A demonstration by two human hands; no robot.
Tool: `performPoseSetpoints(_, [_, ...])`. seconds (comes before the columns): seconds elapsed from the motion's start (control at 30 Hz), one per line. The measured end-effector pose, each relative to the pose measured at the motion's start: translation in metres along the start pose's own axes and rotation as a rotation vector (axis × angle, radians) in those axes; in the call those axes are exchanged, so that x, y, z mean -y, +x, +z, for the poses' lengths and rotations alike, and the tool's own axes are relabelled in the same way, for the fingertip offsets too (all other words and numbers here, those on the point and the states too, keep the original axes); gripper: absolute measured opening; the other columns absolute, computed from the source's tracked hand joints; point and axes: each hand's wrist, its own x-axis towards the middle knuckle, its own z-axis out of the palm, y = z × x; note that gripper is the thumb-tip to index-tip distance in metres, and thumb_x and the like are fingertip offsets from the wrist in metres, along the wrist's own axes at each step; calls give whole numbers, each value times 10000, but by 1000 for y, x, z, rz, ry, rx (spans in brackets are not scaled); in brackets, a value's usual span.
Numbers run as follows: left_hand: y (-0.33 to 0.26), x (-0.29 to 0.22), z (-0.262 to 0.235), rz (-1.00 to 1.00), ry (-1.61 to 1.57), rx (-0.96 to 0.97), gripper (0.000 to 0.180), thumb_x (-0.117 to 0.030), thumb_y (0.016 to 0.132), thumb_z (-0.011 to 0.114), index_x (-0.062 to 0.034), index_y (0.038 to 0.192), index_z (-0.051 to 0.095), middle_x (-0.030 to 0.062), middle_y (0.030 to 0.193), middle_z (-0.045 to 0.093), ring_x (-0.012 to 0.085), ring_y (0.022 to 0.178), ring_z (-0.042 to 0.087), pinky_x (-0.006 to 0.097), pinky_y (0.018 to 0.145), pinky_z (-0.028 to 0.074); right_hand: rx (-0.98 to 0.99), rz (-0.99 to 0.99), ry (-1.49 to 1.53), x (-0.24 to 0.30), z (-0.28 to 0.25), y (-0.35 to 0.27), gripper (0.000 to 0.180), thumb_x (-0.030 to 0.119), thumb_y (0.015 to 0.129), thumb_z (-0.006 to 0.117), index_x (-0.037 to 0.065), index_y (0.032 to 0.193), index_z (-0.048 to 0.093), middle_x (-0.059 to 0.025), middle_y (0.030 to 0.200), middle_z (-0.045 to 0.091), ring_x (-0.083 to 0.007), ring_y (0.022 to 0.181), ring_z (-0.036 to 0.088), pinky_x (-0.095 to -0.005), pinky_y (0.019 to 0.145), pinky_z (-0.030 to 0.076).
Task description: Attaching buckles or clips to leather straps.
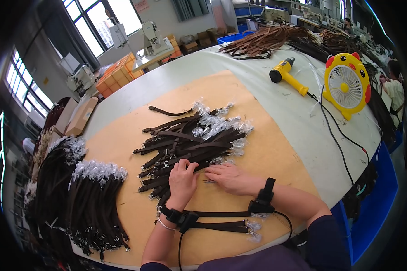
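Observation:
A pile of dark brown straps [185, 140] with metal buckles lies in front of me, the far-right ends wrapped in clear plastic [217, 123]. At the near edge of this pile, my left hand [182, 181] is closed in a pinch on a dark strap [203, 159]. Close beside it on the right is my right hand [230, 178], fingers bent together and pointing left. From under its fingers sticks a small pointed metal tool [209, 181], mostly hidden. Two more straps [221, 226] lie nearer me, by my wrists, with plastic-wrapped metal ends.
A neat bundle of dark straps [92, 207] hangs over the table's left edge. Toward the right are a yellow heat gun [288, 76], a yellow cartoon fan [345, 86] and loose cables [332, 126]. Brown straps [262, 39] are heaped at the back; a blue bin [375, 203] stands below right.

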Motion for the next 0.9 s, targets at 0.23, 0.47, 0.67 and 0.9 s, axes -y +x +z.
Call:
performPoseSetpoints(0.23, [5, 0, 2, 26, 43, -40, 228, -61, 746, 770, -87, 917, 621, 74, 1016, 564, 285, 948, 574, 398, 805, 475, 106, -10, -12, 7, -12, -45, 461, 99, 905, 534, -19, 1349, 561, -138, 1484, 517, -290, 1386, 470, -401, 1142, 367])
performPoseSetpoints(0.47, [-1, -20, -13, 117, -121, -130, 169, 4, 818, 696, -51, 933, 584, 94, 822, 618, 315, 767, 629, 409, 669, 493, -71, 456, -101, -57, -73, -101, 363, 81, 953, 535, 17, 1303, 611, -151, 1402, 585, -327, 1276, 564, -411, 1075, 455])
performPoseSetpoints(0.67, [26, -4, -23, -24, -109, -277, 138, -10, 870, 684, -43, 963, 586, 114, 852, 640, 333, 796, 648, 402, 695, 507, -328, 517, -183, -56, -62, -92, 250, 105, 973, 574, 28, 1198, 653, -136, 1292, 645, -313, 1181, 606, -422, 1006, 491])
performPoseSetpoints(0.9, [107, -34, -88, 131, -378, -693, 114, 65, 907, 623, -17, 976, 585, 116, 839, 644, 232, 753, 650, 346, 682, 513, -336, 596, 64, -42, -67, -87, 218, 128, 986, 581, 23, 1162, 655, -160, 1071, 688, -354, 1002, 637, -433, 867, 520])
